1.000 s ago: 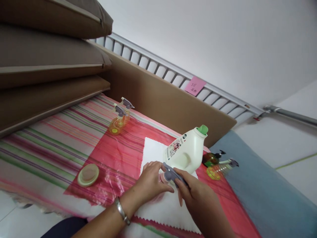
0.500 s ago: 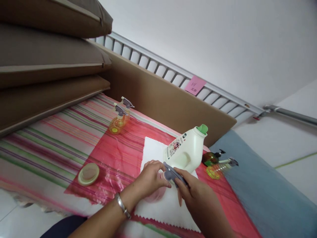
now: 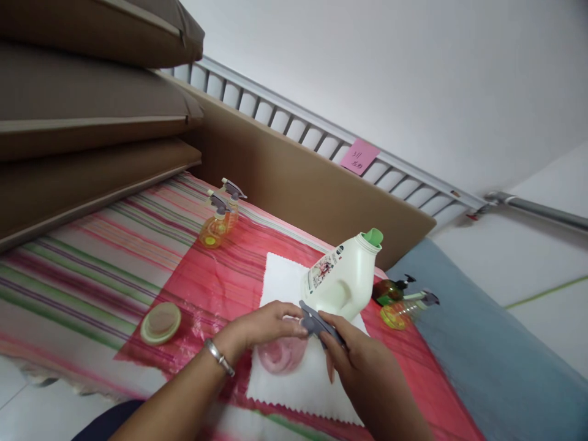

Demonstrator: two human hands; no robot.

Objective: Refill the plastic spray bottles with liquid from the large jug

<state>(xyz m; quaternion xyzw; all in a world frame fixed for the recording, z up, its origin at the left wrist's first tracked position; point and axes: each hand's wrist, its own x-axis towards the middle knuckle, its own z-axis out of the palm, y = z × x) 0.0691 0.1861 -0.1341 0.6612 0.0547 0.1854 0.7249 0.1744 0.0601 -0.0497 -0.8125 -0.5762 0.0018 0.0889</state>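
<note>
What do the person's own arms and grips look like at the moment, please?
Both the left grip and right grip are ungloved. A silver-coloured bangle circles the left wrist; none shows on the right. No sleeves are visible.

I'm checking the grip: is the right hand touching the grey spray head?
Touching: the head view shows the right hand with the grey spray head between its fingers.

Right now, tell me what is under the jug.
The jug stands on a white cloth, which lies over a red sheet. The spray head and right hand cover part of the jug's near lower edge; whatever is directly beneath its base cannot be seen.
</note>
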